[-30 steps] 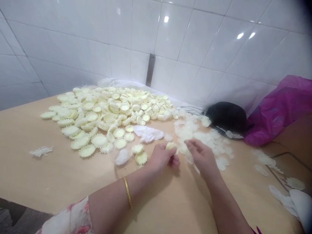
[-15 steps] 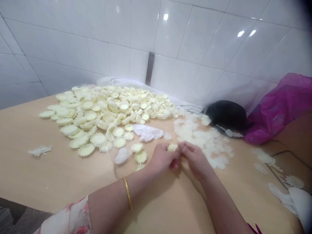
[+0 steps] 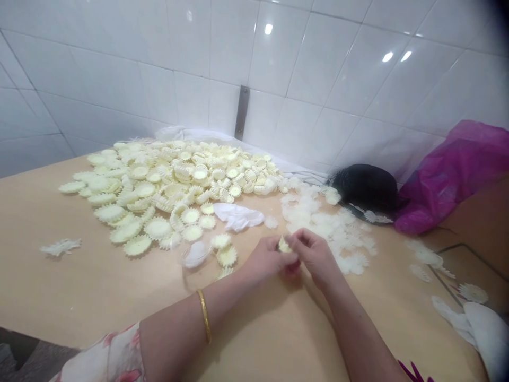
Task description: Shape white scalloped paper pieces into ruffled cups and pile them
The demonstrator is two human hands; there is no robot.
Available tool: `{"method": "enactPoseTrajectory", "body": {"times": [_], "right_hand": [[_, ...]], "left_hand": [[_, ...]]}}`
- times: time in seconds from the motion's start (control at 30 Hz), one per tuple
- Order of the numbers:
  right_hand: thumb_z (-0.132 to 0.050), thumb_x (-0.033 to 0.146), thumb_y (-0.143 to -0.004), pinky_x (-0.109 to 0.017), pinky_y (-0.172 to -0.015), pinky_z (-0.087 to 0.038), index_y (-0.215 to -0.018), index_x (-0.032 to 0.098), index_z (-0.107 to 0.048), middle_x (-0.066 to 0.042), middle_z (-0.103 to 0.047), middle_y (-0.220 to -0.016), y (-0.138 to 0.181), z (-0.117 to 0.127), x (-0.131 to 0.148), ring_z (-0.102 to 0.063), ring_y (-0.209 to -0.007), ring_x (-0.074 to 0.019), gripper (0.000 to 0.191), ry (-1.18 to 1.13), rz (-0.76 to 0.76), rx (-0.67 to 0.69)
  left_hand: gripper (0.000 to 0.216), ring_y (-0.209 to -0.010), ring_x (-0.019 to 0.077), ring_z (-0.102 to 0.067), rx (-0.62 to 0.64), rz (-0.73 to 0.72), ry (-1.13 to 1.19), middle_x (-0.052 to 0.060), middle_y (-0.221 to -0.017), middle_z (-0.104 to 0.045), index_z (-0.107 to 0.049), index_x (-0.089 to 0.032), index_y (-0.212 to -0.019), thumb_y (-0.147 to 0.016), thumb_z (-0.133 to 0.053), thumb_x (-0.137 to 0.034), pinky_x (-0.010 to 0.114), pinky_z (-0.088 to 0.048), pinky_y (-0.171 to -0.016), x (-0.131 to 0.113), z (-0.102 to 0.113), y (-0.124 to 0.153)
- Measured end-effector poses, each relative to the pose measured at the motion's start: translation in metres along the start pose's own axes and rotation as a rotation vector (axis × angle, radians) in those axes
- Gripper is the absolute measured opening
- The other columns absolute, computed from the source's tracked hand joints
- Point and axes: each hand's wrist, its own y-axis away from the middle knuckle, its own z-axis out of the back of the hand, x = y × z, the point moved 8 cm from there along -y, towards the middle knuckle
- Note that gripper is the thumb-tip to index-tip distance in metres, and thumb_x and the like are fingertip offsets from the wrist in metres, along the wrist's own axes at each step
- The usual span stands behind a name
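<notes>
My left hand [image 3: 264, 260] and my right hand [image 3: 314, 253] meet over the tan table [image 3: 99, 297], fingers pinched together on one small cream flower-shaped piece [image 3: 283, 245]. A gold bangle [image 3: 204, 321] circles my left wrist. Behind the left hand spreads a big heap of cream toothed flower pieces [image 3: 175, 180]. Just beyond the right hand lies a pile of thin white flower petals [image 3: 326, 223].
A crumpled white cloth piece [image 3: 238, 216] lies between the two piles. A black bag [image 3: 366, 185] and a magenta plastic bag [image 3: 453, 175] sit at the back right by the tiled wall. Loose white pieces [image 3: 427, 257] and white cloth [image 3: 481, 329] lie at the right edge.
My right hand left the white petal pile and came left to join my left hand on the cream piece. The left hand stayed in place.
</notes>
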Motion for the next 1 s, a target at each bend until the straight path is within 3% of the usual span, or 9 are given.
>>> {"method": "enactPoseTrajectory", "body": {"times": [0.17,0.33,0.43,0.6,0.67,0.77,0.83,0.9,1.0], "right_hand": [[-0.058,0.047,-0.073,-0.024,-0.040,-0.035,-0.057,0.020,-0.045,0.006,-0.045,-0.038,0.004,-0.001,0.010,-0.043,-0.037,-0.0104,0.034,0.257,0.070,-0.064],[-0.057,0.045,-0.073,-0.023,-0.045,-0.034,-0.052,0.019,-0.045,0.004,-0.045,-0.045,0.009,0.004,0.030,-0.041,-0.046,-0.0102,0.035,0.433,0.214,-0.202],[-0.053,0.048,-0.075,-0.023,-0.042,-0.033,-0.050,0.020,-0.041,0.004,-0.043,-0.041,0.007,0.004,0.025,-0.040,-0.042,-0.0099,0.040,0.387,0.169,-0.147],[-0.045,0.054,-0.080,-0.025,-0.039,-0.033,-0.053,0.021,-0.041,0.006,-0.040,-0.034,0.005,-0.010,0.010,-0.040,-0.033,-0.0108,0.042,0.072,0.060,0.067],[-0.045,0.053,-0.080,-0.024,-0.040,-0.033,-0.054,0.021,-0.041,0.006,-0.040,-0.037,0.005,-0.004,0.013,-0.039,-0.036,-0.0105,0.041,0.082,0.100,-0.025],[-0.051,0.050,-0.077,-0.024,-0.045,-0.031,-0.055,0.020,-0.042,0.005,-0.040,-0.045,0.012,0.013,0.033,-0.037,-0.045,-0.0094,0.039,0.319,0.290,-0.304],[-0.053,0.049,-0.076,-0.024,-0.047,-0.030,-0.054,0.020,-0.042,0.005,-0.039,-0.047,0.015,0.015,0.040,-0.035,-0.047,-0.0097,0.038,0.403,0.344,-0.353],[-0.054,0.050,-0.075,-0.025,-0.047,-0.031,-0.054,0.020,-0.043,0.005,-0.040,-0.047,0.012,0.015,0.035,-0.036,-0.046,-0.0102,0.038,0.290,0.287,-0.291],[-0.052,0.051,-0.075,-0.026,-0.043,-0.034,-0.055,0.021,-0.044,0.004,-0.042,-0.043,0.006,0.005,0.018,-0.038,-0.040,-0.0112,0.037,-0.020,0.096,-0.076]], "left_hand": [[0.007,-0.048,0.0114,-0.055,-0.051,0.052,0.117,0.007,-0.057,-0.059,-0.054,-0.011,-0.070,-0.067,-0.060,-0.013,0.023,-0.044,-0.049,0.002,0.000,0.001],[0.021,-0.045,0.0132,-0.056,-0.202,0.122,0.090,0.006,-0.052,-0.058,-0.045,-0.015,-0.066,-0.067,-0.066,-0.020,0.023,-0.044,-0.044,0.007,0.011,0.005],[0.023,-0.047,0.0127,-0.057,-0.116,0.098,0.106,0.006,-0.056,-0.060,-0.048,-0.014,-0.070,-0.065,-0.069,-0.022,0.024,-0.046,-0.047,0.003,0.008,0.004],[0.024,-0.048,0.0122,-0.058,0.096,0.027,0.100,0.006,-0.060,-0.062,-0.055,-0.011,-0.076,-0.063,-0.070,-0.024,0.023,-0.047,-0.050,-0.006,-0.004,0.000],[0.024,-0.048,0.0122,-0.058,0.070,0.037,0.080,0.006,-0.059,-0.061,-0.054,-0.011,-0.073,-0.063,-0.070,-0.026,0.023,-0.047,-0.049,-0.004,0.000,-0.003],[0.025,-0.047,0.0126,-0.057,-0.080,0.086,0.044,0.006,-0.057,-0.061,-0.048,-0.014,-0.067,-0.066,-0.068,-0.029,0.024,-0.046,-0.048,0.002,0.014,-0.006],[0.024,-0.046,0.0118,-0.056,-0.111,0.070,0.046,0.005,-0.055,-0.060,-0.046,-0.015,-0.064,-0.067,-0.066,-0.028,0.023,-0.044,-0.047,0.000,0.016,-0.006],[0.022,-0.045,0.0104,-0.055,-0.054,0.001,0.039,0.003,-0.054,-0.060,-0.046,-0.015,-0.064,-0.067,-0.066,-0.025,0.022,-0.043,-0.047,-0.008,0.009,-0.003],[0.020,-0.044,0.0090,-0.053,0.051,-0.120,-0.009,0.002,-0.054,-0.059,-0.048,-0.014,-0.063,-0.068,-0.064,-0.024,0.021,-0.041,-0.047,-0.023,-0.005,0.005]]}}
